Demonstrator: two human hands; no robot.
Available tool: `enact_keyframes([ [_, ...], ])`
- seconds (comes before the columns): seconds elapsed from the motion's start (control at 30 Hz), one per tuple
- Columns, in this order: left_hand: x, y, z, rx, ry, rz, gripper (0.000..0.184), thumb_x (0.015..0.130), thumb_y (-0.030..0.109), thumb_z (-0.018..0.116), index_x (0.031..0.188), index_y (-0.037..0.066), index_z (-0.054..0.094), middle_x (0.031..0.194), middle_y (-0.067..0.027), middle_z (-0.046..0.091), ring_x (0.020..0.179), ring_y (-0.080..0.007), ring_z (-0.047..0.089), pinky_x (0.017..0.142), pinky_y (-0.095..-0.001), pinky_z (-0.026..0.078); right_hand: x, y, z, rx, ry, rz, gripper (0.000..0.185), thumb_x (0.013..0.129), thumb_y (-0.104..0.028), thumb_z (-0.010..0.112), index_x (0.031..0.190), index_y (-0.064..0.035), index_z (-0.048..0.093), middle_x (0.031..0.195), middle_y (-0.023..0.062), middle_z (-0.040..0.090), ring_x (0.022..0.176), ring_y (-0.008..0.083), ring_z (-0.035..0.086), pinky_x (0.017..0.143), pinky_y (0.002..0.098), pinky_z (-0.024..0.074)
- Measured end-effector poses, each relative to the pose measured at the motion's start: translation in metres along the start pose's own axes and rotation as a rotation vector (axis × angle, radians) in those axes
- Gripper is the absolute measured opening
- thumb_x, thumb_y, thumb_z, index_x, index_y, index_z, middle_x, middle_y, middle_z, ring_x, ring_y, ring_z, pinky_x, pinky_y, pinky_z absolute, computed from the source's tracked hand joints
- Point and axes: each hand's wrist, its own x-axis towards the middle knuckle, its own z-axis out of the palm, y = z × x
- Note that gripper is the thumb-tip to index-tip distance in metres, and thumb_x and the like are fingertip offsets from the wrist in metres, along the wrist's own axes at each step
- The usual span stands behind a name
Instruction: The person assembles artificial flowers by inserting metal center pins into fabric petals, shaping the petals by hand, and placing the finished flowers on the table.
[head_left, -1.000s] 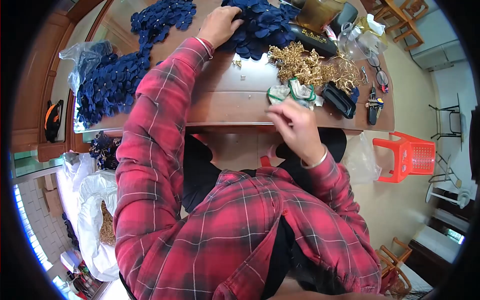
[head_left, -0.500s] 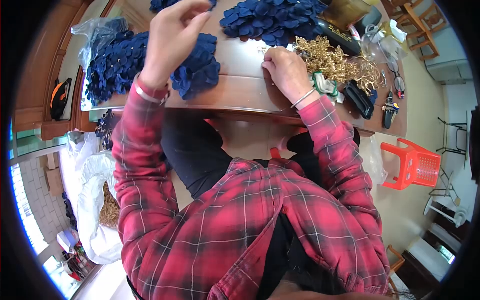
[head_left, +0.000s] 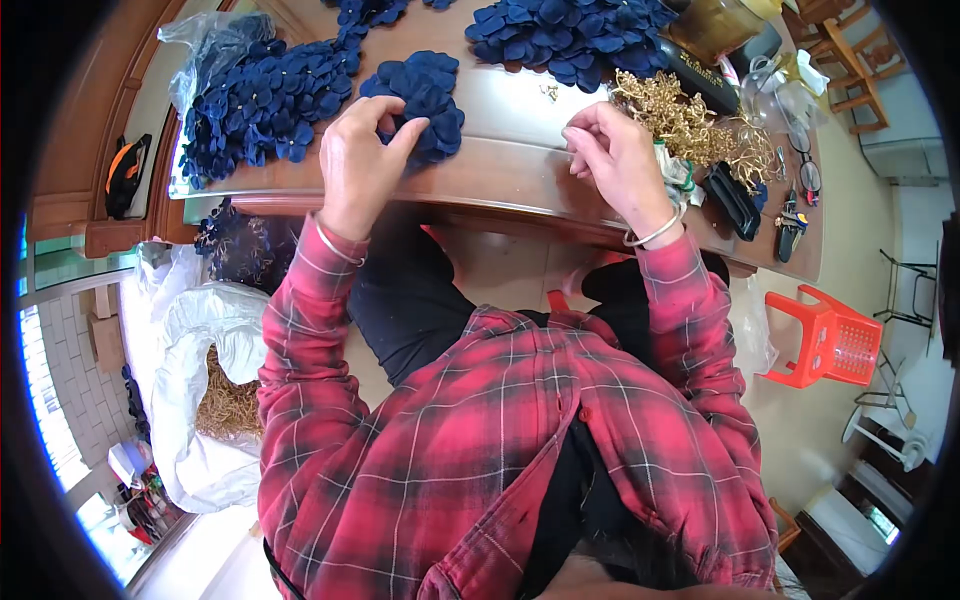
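Observation:
My left hand [head_left: 365, 160] is over the near part of the table, its thumb and forefinger apart and nothing visible between them. Just beyond its fingertips lies a small group of dark blue fabric flowers [head_left: 425, 95]. Over on the right, my right hand [head_left: 620, 155] has its thumb and fingertips pressed together; whatever they may hold is too small to see. Close to it is a heap of gold flower stamens or stems [head_left: 665, 115]. A tiny gold piece [head_left: 549, 91] rests on the tabletop beyond my right fingertips.
Larger piles of blue petals [head_left: 270, 100] and blue flowers [head_left: 570, 35] cover the table's left and far side. A black case [head_left: 732, 200], scissors-like tools [head_left: 790, 225] and glasses [head_left: 805, 165] lie at right. A red stool [head_left: 825, 335] and a white sack [head_left: 205, 400] flank me.
My left hand has come down from the far side towards the table's near edge, beside the small flower group. My right hand has drawn back slightly from the tiny gold piece.

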Motion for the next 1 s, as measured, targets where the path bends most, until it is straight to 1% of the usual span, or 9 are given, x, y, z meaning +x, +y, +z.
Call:
enact_keyframes([
  [0.1,-0.003,0.0,0.006,-0.029,0.053,-0.004,0.01,0.081,0.007,0.073,0.085,-0.001,0.07,0.074,-0.0031,0.065,0.062,-0.011,0.055,0.061,-0.0237,0.046,-0.011,-0.002,0.0,0.348,-0.028,0.099,0.005,0.094,0.0,0.059,0.097,0.0014,0.062,0.08,0.0079,0.065,0.064,0.011,0.061,0.057,0.0227,0.0494],
  [0.13,-0.004,0.001,0.007,-0.03,0.051,-0.005,0.01,0.081,0.007,0.073,0.085,-0.001,0.07,0.074,-0.0031,0.065,0.062,-0.011,0.055,0.061,-0.0237,0.046,-0.015,-0.003,0.0,0.347,-0.027,0.101,0.005,0.094,0.0,0.059,0.097,0.0014,0.062,0.08,0.0079,0.065,0.064,0.011,0.061,0.057,0.0227,0.0494],
  [0.27,-0.017,0.009,0.003,-0.544,-0.017,-0.226,0.008,0.087,0.004,0.069,0.092,-0.002,0.067,0.08,-0.0032,0.066,0.067,-0.0095,0.058,0.064,-0.0214,0.048,-0.03,-0.012,-0.001,0.583,-0.047,0.174,0.007,0.096,0.0,0.058,0.1,0.003,0.062,0.08,0.0086,0.065,0.065,0.0125,0.061,0.061,0.0208,0.0515],
  [0.3,-0.021,0.012,0.003,-0.546,-0.023,-0.23,0.008,0.087,0.004,0.069,0.092,-0.002,0.067,0.08,-0.0032,0.066,0.067,-0.0095,0.058,0.064,-0.0214,0.048,-0.034,-0.015,-0.001,0.582,-0.044,0.181,0.007,0.096,0.0,0.058,0.1,0.003,0.062,0.08,0.0086,0.065,0.065,0.0125,0.061,0.061,0.0208,0.0515],
  [0.43,-0.044,0.032,0.009,-1.251,-0.202,-0.517,0.01,0.092,-0.001,0.063,0.101,-0.001,0.062,0.089,-0.0053,0.067,0.074,-0.0096,0.062,0.069,-0.0194,0.05,-0.051,-0.034,0.001,0.712,-0.111,0.12,0.01,0.095,0.0,0.06,0.104,0.0036,0.062,0.081,0.008,0.065,0.066,0.0122,0.061,0.064,0.0202,0.0511],
  [0.63,-0.074,0.071,0.015,-1.344,-0.315,-0.661,0.015,0.093,-0.004,0.06,0.107,0.0,0.057,0.095,-0.0078,0.066,0.078,-0.0108,0.064,0.073,-0.0195,0.051,-0.074,-0.059,0.003,0.718,-0.108,0.12,0.01,0.091,0.004,0.062,0.101,0.0025,0.065,0.085,0.0069,0.065,0.068,0.0106,0.061,0.064,0.0197,0.0509],
  [0.77,-0.082,0.084,0.016,-1.343,-0.335,-0.662,0.012,0.093,-0.004,0.06,0.105,0.0,0.057,0.095,-0.0074,0.066,0.08,-0.0116,0.064,0.073,-0.0208,0.052,-0.079,-0.047,0.007,0.531,-0.043,-0.044,0.01,0.091,0.004,0.062,0.1,0.0014,0.066,0.086,0.0045,0.065,0.069,0.009,0.058,0.063,0.0193,0.0484],
  [0.97,-0.083,0.085,0.017,-1.354,-0.318,-0.643,0.012,0.094,-0.003,0.059,0.105,0.0,0.057,0.094,-0.0076,0.067,0.079,-0.012,0.064,0.072,-0.0212,0.052,-0.079,-0.039,0.011,0.554,-0.044,-0.002,0.01,0.09,0.003,0.063,0.099,0.0004,0.067,0.086,0.003,0.065,0.069,0.0085,0.056,0.062,0.0198,0.0472],
  [1.0,-0.083,0.084,0.019,-1.358,-0.324,-0.653,0.012,0.094,-0.003,0.06,0.105,0.0,0.057,0.094,-0.0076,0.067,0.079,-0.012,0.064,0.072,-0.0212,0.052,-0.079,-0.037,0.012,0.56,-0.044,0.045,0.01,0.091,0.002,0.063,0.1,0.001,0.067,0.086,0.0031,0.065,0.07,0.0089,0.056,0.063,0.0202,0.0478],
])
